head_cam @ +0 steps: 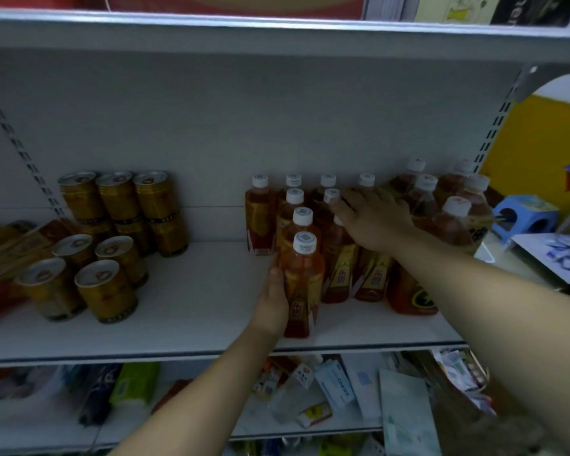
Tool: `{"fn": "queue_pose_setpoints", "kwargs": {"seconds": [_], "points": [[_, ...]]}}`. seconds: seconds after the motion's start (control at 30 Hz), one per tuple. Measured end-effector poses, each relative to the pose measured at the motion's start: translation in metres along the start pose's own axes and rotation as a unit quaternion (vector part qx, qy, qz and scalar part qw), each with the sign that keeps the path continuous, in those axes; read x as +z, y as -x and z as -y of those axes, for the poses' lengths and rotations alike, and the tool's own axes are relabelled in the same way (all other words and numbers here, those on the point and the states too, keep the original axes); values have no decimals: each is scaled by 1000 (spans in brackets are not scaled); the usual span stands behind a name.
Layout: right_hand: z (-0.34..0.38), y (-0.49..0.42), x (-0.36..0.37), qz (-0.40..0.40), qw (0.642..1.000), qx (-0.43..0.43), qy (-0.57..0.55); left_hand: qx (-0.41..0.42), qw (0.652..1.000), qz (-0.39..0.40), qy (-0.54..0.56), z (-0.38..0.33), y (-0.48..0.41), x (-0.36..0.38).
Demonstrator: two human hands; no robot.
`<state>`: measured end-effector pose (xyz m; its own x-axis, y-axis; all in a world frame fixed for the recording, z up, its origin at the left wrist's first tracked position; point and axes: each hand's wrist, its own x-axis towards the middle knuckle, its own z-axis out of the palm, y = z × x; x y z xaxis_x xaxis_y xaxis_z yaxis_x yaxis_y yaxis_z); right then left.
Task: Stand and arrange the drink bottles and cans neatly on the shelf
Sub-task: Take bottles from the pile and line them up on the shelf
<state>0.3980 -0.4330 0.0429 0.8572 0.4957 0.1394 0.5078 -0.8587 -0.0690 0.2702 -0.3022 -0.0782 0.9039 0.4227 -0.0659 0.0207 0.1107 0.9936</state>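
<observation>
On the lower level nearest the viewer, a jumble of loose packets and cartons (336, 390) is noted, lying at all angles. Above it, the white metal shelf (195, 307) carries the drinks. At its front edge, an amber plastic tea bottle with a white cap and red-and-yellow label (305, 278) stands upright and is gripped low on its left side by the left hand (273, 291), the fingers curled round the body and the thumb laid against the near face. This bottle heads a single-file row of like bottles (297, 205) running back toward the rear panel; further rows of the same bottles (339, 268) stand just beside it on the right. The right hand (372, 215) is laid over the tops of these middle rows, fingers straight and spread, with one fingertip touching a white cap; nothing is held in it. Larger dark-amber bottles with white caps (441, 205) are crowded against the right upright. Well apart to the left, four gold ring-pull cans (106, 291) stand upright near the front, and behind them six more gold cans (125, 205) are stacked two high against the grey back panel (244, 126). A blue plastic stool (524, 215) is seen beyond the right upright.
</observation>
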Motion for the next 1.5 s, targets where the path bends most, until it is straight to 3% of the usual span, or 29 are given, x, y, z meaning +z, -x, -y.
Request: {"fn": "queue_pose_setpoints", "kwargs": {"seconds": [0.07,0.13,0.17,0.27,0.33,0.4,0.47,0.5,0.57,0.6,0.67,0.87,1.17,1.3,1.43,1.5], "points": [[2,15,2,-94,992,-42,-78,-8,1000,18,-11,4,3,-4],[11,44,10,-211,961,-90,-156,-27,999,32,-12,11,4,-7],[17,58,19,-231,952,-107,-168,-37,999,37,-15,8,5,-9],[40,89,41,-96,963,-83,-237,-34,998,54,20,-11,13,-4],[50,97,49,-48,945,-47,-321,-30,995,91,20,-18,19,-5],[56,101,51,-27,922,-17,-385,-34,994,100,-29,-20,17,-17],[55,104,51,-25,901,17,-433,-41,985,79,-145,-15,11,-36],[53,107,52,-32,892,32,-450,-55,957,77,-275,-10,7,-47],[44,116,54,-61,876,67,-473,-80,823,78,-557,2,4,-64],[37,120,54,-84,876,80,-468,-80,767,85,-631,8,6,-68],[21,126,53,-126,882,95,-443,-63,726,107,-677,19,13,-71],[-27,126,51,-167,906,113,-373,-42,703,91,-704,30,13,-71],[-35,128,45,-163,950,97,-249,-37,672,95,-733,27,16,-71],[-36,130,46,-167,953,82,-238,-41,677,95,-728,28,16,-70],[-33,130,34,-164,941,142,-261,-46,691,95,-716,28,16,-72],[-33,123,20,-187,949,135,-217,-48,692,95,-714,27,14,-71]]}}
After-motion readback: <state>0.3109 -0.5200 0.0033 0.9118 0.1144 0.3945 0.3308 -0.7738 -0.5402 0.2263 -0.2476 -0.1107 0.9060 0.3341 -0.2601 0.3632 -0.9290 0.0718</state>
